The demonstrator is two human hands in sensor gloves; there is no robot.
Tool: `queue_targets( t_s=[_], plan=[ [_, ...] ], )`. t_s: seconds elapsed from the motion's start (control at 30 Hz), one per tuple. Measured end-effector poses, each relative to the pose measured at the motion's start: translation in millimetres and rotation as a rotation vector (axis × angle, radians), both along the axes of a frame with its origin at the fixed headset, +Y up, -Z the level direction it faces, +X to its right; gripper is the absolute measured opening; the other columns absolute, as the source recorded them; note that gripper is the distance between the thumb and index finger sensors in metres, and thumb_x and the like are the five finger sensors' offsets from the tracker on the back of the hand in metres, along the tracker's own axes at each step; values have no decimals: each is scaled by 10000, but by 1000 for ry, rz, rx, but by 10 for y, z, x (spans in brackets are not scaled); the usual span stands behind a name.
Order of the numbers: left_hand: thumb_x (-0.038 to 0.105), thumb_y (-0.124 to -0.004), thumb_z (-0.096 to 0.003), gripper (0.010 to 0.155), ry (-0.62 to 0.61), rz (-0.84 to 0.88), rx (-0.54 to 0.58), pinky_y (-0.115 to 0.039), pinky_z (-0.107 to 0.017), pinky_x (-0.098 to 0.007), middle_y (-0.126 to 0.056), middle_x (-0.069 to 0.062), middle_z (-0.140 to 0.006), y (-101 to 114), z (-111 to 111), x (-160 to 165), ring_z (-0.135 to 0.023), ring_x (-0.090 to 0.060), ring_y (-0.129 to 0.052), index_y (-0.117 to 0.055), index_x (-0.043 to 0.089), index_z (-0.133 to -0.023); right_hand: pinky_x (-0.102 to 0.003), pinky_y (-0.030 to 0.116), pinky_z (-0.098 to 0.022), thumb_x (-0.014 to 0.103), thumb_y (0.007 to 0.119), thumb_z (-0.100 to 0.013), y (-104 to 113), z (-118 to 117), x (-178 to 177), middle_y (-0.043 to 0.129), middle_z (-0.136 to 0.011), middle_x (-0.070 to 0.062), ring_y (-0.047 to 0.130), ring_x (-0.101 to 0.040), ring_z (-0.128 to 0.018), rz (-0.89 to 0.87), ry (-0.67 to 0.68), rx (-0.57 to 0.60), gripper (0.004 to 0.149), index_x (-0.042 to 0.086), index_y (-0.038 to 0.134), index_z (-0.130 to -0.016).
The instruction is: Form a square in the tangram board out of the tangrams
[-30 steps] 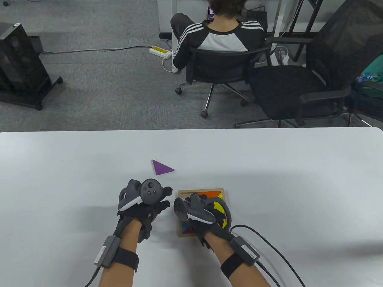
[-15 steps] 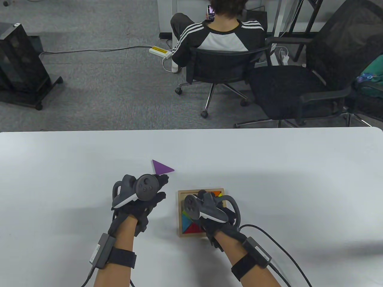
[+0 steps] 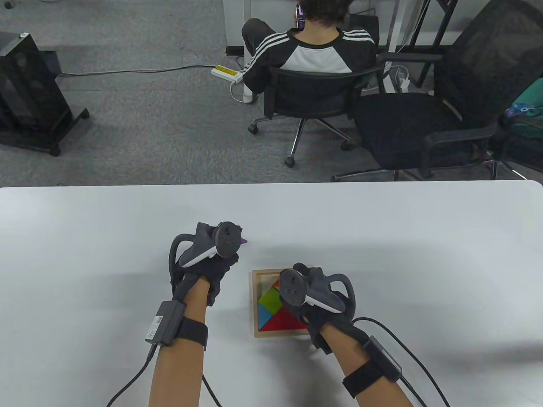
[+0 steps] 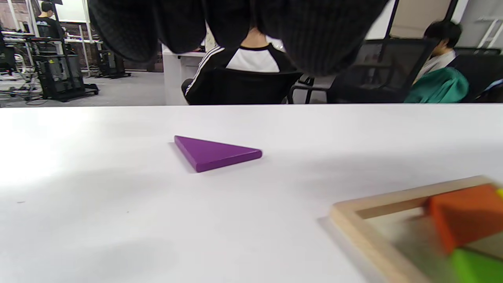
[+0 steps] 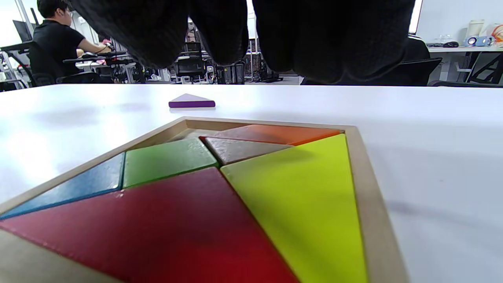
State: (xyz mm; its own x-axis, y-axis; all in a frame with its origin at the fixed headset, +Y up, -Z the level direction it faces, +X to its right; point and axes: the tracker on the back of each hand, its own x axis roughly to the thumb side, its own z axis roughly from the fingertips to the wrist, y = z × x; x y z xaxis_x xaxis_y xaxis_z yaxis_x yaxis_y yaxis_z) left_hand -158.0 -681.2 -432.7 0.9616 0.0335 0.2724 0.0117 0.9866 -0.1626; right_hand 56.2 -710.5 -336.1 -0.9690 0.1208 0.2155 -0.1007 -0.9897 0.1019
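**Left hand now over the last loose piece**

Left hand has moved up from beside the board to sit over the purple triangle; in the table view only the triangle's right tip shows past the tracker. A second ago the whole triangle was in the clear, well ahead of the fingers. Left wrist view shows it flat on the counter, fingers hanging above it, no contact visible. Left grip: released, holding nothing yet.

Right hand has slid back toward the board's near right corner, uncovering the green, blue and red pieces that it hid before. Its fingers hover over the tangram board, grasping nothing; they look loosely relaxed.

Board: yellow, orange and a grey-brown piece also seated. Bare floor shows at the far left corner, which is likely the purple's slot.

Judgement: pick-up is next, then probably a rotate to fit.
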Motion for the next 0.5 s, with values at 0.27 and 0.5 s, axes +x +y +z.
queue_targets(
  t_s=[0.27,0.5],
  plan=[
    [352,-803,-505,765,92,-57,-60,-714,-677,-613,-375,-146,-1230,-281,-329,7,-1056,-543,-588,-427,267,-1166,-645,677,-687,412,772,-498,-21,-72,131,621,-1108,-219,731,-515,-931,-30,-23,2,622,139,665,-1047],
    [356,-777,-514,763,178,-96,-165,-755,-644,-624,-303,-115,-1242,-538,-579,28,-1055,-559,-596,-391,290,-1170,-645,678,-686,412,773,-497,-31,-99,193,620,-1109,-219,731,-516,-930,-49,-29,-2,622,140,667,-1046]
  ],
)
